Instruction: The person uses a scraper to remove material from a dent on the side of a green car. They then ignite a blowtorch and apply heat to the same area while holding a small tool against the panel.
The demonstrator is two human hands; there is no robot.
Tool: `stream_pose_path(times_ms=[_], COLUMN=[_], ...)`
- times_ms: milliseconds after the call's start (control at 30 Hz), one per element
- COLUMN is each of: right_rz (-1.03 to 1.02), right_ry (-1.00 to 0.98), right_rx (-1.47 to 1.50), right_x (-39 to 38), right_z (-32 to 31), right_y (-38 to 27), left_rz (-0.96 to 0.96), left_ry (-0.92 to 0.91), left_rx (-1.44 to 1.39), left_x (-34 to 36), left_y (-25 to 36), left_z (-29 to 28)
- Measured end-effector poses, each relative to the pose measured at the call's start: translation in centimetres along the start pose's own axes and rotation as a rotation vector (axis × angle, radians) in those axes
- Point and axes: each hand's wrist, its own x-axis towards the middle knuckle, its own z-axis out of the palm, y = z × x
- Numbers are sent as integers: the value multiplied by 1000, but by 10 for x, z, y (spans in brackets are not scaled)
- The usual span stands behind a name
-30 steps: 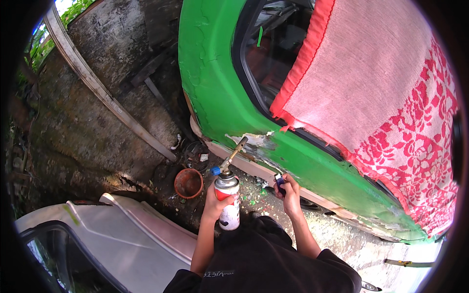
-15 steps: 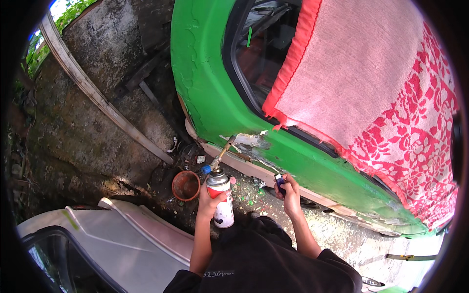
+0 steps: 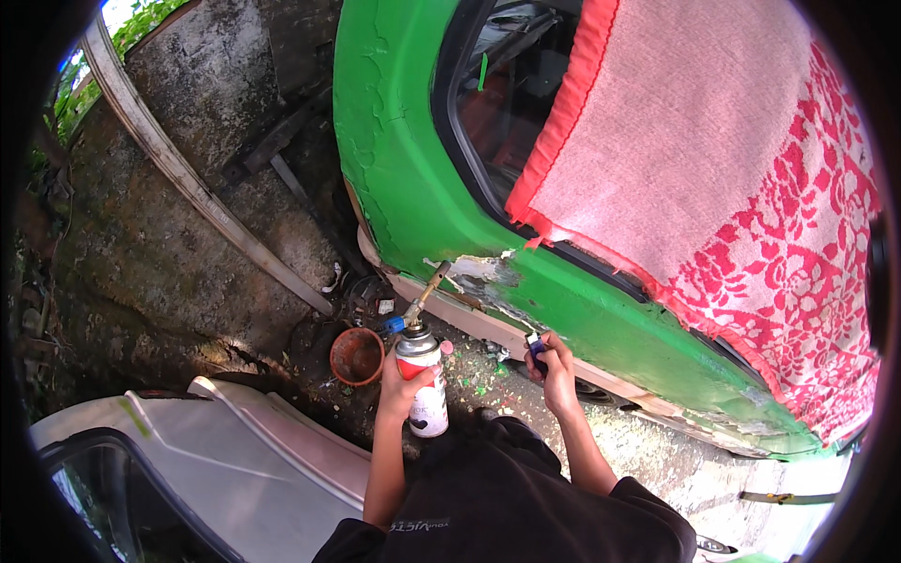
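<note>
My left hand (image 3: 402, 390) is wrapped round a gas torch (image 3: 422, 366), a red and white canister topped by a blue valve and a brass nozzle. The nozzle points up toward a green vehicle body (image 3: 404, 206), near a patch of peeled, blistered paint (image 3: 485, 272). I see no flame at its tip. In my right hand (image 3: 556, 365) is a small dark blue lighter (image 3: 536, 347) with a metal top, held upright to the right of the torch and apart from it. Whether the lighter burns cannot be made out.
A red and white patterned towel (image 3: 676, 159) drapes over the vehicle's roof and window. Below left stands a pale car (image 3: 235, 460). An orange pot (image 3: 358, 356) sits on the ground, which is strewn with green paint flakes (image 3: 481, 380). A long metal strip (image 3: 197, 197) leans at the left.
Hardly anything differs. The view has shifted slightly, and both hands keep their hold on the torch and the lighter.
</note>
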Motion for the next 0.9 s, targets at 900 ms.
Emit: stream_pose_path(times_ms=[900], right_rz=[-20], right_ry=[56], right_rx=[43], right_x=[-10], right_z=[-13], right_y=[4], left_rz=[-29], left_ry=[29], left_rx=[-7], left_x=[-2], left_y=[-5], left_z=[5])
